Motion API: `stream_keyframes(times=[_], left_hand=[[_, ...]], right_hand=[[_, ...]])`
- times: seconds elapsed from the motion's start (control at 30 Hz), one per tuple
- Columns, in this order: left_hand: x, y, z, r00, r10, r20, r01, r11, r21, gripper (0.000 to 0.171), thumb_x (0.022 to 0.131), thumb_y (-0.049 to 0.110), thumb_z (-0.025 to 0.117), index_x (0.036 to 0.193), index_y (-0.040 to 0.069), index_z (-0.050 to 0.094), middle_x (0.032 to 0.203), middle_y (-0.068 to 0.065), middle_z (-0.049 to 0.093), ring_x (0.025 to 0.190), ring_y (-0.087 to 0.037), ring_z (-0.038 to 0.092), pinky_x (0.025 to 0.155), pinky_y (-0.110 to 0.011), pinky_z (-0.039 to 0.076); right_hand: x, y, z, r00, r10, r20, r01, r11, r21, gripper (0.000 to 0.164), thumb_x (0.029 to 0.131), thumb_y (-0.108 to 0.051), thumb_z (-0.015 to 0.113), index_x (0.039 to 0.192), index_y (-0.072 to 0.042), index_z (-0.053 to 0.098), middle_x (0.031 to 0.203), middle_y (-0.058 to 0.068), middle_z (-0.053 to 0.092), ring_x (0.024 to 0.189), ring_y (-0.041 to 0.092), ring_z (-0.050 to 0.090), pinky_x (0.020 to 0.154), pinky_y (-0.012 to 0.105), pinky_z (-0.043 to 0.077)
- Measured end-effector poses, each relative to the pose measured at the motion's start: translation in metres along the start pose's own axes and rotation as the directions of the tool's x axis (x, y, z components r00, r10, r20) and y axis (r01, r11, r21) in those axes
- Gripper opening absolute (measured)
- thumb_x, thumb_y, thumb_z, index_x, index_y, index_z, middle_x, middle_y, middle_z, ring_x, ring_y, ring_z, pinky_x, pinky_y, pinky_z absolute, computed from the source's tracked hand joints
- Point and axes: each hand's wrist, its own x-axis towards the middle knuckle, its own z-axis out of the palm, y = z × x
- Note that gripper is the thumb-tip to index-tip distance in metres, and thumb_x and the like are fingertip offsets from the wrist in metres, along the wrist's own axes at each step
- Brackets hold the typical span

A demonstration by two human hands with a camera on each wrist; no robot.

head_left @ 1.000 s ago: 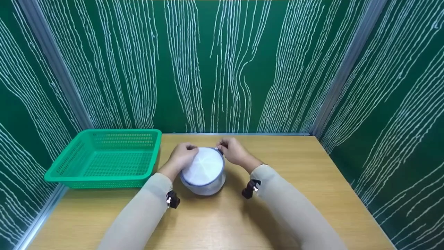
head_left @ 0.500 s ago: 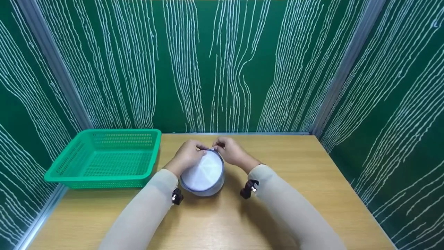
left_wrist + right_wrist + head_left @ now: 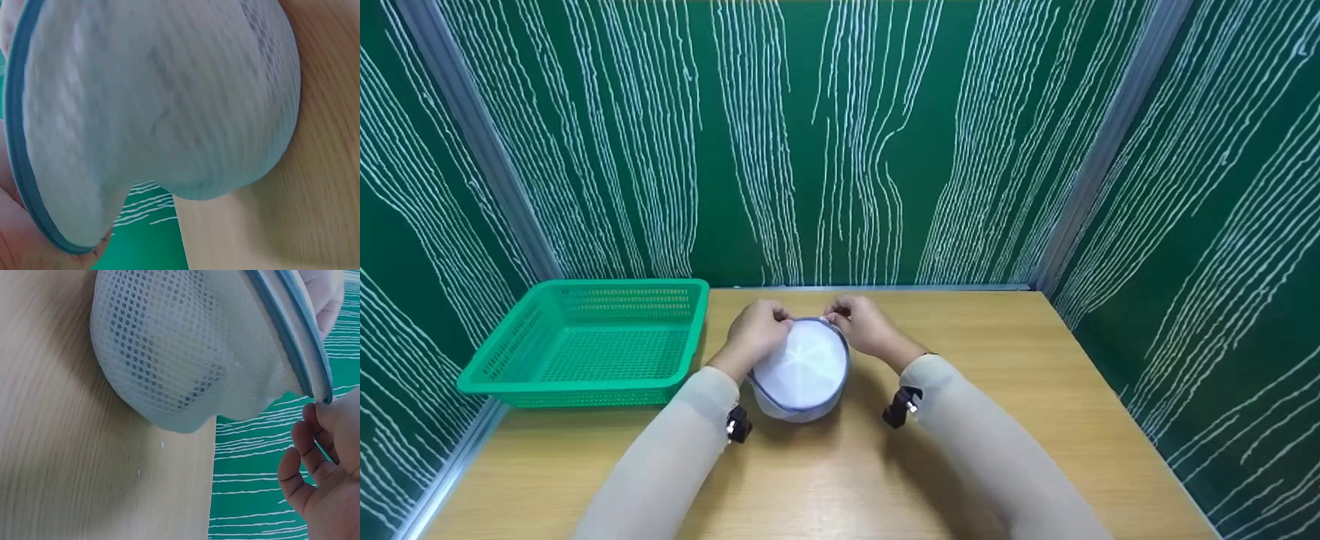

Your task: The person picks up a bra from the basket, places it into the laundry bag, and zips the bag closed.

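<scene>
A round white mesh laundry bag with blue-grey trim stands on the table in front of me, its flat lid tilted toward me. At the lid's far left edge my left hand pinches the rim, thumb on top. My right hand pinches the trim at the far right edge between thumb and forefinger. In the right wrist view, two blue bands with a white strip between them run round the bag, meeting the right fingertips. The left wrist view is mostly filled by the bag's white side.
A green plastic basket with slotted walls stands to the left on the wooden table. Green panels with white wavy lines enclose the table at the back and sides.
My left hand moved right along the rim toward the right hand, then drew back left. The right hand shifted slightly left and back, still pinching the edge. The lid's tilt changed a little.
</scene>
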Motion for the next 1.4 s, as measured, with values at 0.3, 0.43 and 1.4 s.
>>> stream_keyframes(times=[0.3, 0.43, 1.4], left_hand=[[-0.004, -0.01, -0.003, 0.992, -0.123, -0.021, 0.119, 0.982, -0.146, 0.02, 0.108, 0.011, 0.063, 0.118, 0.007, 0.08, 0.13, -0.014, 0.076, 0.124, -0.032, 0.067, 0.12, -0.052, 0.057], [-0.004, -0.013, -0.004, 0.987, -0.16, -0.03, 0.153, 0.974, -0.169, 0.022, 0.107, 0.01, 0.06, 0.116, 0.007, 0.08, 0.126, -0.013, 0.075, 0.119, -0.032, 0.065, 0.115, -0.051, 0.059], [-0.003, 0.013, 0.013, 0.992, 0.123, -0.019, -0.123, 0.991, -0.045, 0.015, 0.112, 0.016, 0.072, 0.117, 0.011, 0.084, 0.123, -0.009, 0.08, 0.122, -0.029, 0.073, 0.112, -0.049, 0.06]], right_hand=[[-0.001, 0.006, -0.004, 1.0, 0.02, -0.011, -0.02, 1.0, 0.012, 0.012, 0.113, -0.004, 0.065, 0.111, -0.005, 0.077, 0.113, 0.012, 0.081, 0.113, 0.026, 0.076, 0.1, 0.039, 0.067], [-0.003, 0.006, -0.006, 0.999, 0.028, -0.018, -0.027, 0.999, 0.022, 0.012, 0.113, -0.003, 0.066, 0.111, -0.005, 0.078, 0.112, 0.012, 0.081, 0.114, 0.027, 0.077, 0.103, 0.04, 0.067], [-0.001, -0.003, 0.002, 0.996, -0.076, -0.041, 0.076, 0.997, -0.013, 0.011, 0.111, -0.002, 0.068, 0.11, -0.005, 0.078, 0.112, 0.014, 0.082, 0.11, 0.027, 0.077, 0.098, 0.042, 0.068]])
